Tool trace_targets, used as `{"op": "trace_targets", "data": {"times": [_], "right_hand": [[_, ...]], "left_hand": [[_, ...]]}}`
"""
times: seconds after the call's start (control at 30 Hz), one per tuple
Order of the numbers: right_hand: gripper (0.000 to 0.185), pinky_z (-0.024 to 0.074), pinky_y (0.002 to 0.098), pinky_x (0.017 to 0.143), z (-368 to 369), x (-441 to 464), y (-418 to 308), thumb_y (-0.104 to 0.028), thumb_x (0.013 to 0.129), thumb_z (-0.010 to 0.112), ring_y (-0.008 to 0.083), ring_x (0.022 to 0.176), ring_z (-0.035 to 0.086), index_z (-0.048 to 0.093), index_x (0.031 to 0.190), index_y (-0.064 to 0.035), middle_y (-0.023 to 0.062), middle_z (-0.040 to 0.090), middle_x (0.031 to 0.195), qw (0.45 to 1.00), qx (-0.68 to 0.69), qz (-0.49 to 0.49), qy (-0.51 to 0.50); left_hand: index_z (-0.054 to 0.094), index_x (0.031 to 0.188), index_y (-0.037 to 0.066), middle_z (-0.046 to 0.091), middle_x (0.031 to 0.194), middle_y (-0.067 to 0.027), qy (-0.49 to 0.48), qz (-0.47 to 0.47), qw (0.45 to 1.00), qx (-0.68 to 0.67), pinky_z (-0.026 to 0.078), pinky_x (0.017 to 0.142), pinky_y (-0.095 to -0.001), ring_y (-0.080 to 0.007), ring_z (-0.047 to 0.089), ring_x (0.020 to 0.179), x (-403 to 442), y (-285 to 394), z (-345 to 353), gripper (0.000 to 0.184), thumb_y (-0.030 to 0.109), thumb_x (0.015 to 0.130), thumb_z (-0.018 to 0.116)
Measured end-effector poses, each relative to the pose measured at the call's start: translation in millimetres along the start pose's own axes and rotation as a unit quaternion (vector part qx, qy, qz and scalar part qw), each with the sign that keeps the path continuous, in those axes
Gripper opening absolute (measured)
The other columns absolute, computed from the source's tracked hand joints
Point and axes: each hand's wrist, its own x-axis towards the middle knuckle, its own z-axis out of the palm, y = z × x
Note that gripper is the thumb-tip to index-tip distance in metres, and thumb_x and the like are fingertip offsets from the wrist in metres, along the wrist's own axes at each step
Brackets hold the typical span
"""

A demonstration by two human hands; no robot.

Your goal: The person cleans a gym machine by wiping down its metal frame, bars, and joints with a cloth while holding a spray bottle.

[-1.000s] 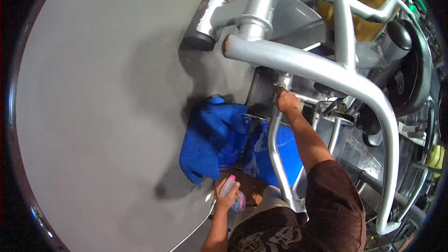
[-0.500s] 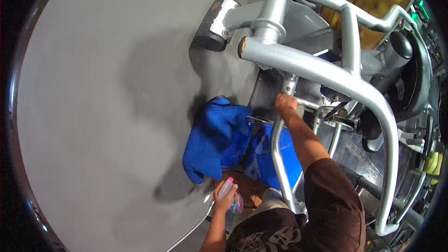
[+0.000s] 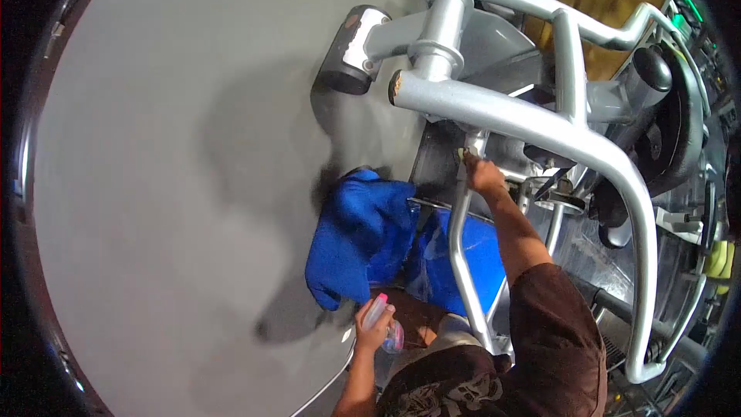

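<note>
In my left hand (image 3: pixel 374 330) is a clear spray bottle (image 3: pixel 395 337) with a pink-tipped nozzle, my fingers wrapped round its neck. My right hand (image 3: pixel 485 176) is closed against a silver tube (image 3: pixel 461 243) of a gym machine. A small pale yellow piece (image 3: pixel 462 154) shows at its fingertips; whether it is cloth or sponge I cannot tell. Just above the left hand, a blue towel (image 3: pixel 340 239) hangs over one side of the machine's blue pads. Another blue pad (image 3: pixel 463 262) lies behind the bent tube.
A thick curved silver frame (image 3: pixel 532 116) arches over the right arm. At upper left of it sticks out a black and white roller-like end (image 3: pixel 355 48). Black padding (image 3: pixel 679 131) stands at right, and a grey wall or floor surface (image 3: pixel 170 185) fills the left.
My right hand has shifted slightly right and down and turned on the tube, bringing the pale yellow piece into sight at its fingertips. The left hand still holds the spray bottle.
</note>
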Motion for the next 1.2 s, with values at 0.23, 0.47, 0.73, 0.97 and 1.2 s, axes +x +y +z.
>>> {"op": "trace_targets", "data": {"times": [0.23,0.47,0.73,0.97,1.2], "right_hand": [[0.031,0.0529,0.0396,0.078,35.1,-60.2,17.2,-0.023,0.096,0.057,0.0351,0.086,0.069,0.065,0.124,-0.0126,0.0241,0.068,0.096,0.953,0.259,-0.040,0.151],[0.039,0.0518,0.0368,0.078,21.9,-29.3,15.2,-0.028,0.096,0.058,0.0300,0.085,0.070,0.058,0.135,-0.0184,0.0231,0.069,0.093,0.907,0.326,0.006,0.268],[0.049,0.0521,0.0434,0.088,46.2,-113.5,-19.3,-0.026,0.094,0.061,0.0416,0.102,0.065,0.050,0.141,-0.0244,0.0246,0.066,0.110,0.965,0.262,0.017,-0.016],[0.034,0.0481,0.0320,0.093,81.3,-192.3,13.0,-0.014,0.096,0.061,0.0190,0.106,0.063,0.062,0.129,-0.0061,0.0103,0.068,0.117,0.773,0.621,0.126,0.033],[0.029,0.0491,0.0275,0.084,78.8,-236.9,76.9,-0.011,0.096,0.061,0.0125,0.092,0.062,0.065,0.124,-0.0032,0.0043,0.069,0.105,0.791,0.593,0.133,0.076]], "left_hand": [[0.061,0.092,-0.001,0.064,0.079,-0.0090,0.006,0.002,1.000,-0.010,0.047,0.053,-0.0310,-0.0157,0.060,0.056,5.2,-7.5,6.4,0.013,0.010,0.087,0.067],[0.061,0.087,0.002,0.060,0.069,-0.0043,-0.014,0.012,1.000,-0.008,0.046,0.052,-0.0284,-0.0123,0.057,0.054,7.7,13.0,19.8,0.013,0.013,0.088,0.069],[0.061,0.087,0.004,0.057,0.066,-0.0008,-0.049,0.076,0.996,0.013,0.045,0.051,-0.0260,-0.0092,0.055,0.053,43.8,49.5,50.3,0.015,0.017,0.090,0.069],[0.058,0.085,0.004,0.055,0.065,-0.0003,-0.053,0.127,0.990,0.033,0.043,0.045,-0.0254,-0.0085,0.053,0.049,70.7,90.6,98.5,0.010,0.008,0.090,0.066],[0.058,0.086,0.003,0.053,0.064,0.0008,-0.075,0.205,0.973,0.073,0.042,0.044,-0.0244,-0.0075,0.052,0.049,96.5,89.1,122.8,0.010,0.007,0.090,0.067]]}}
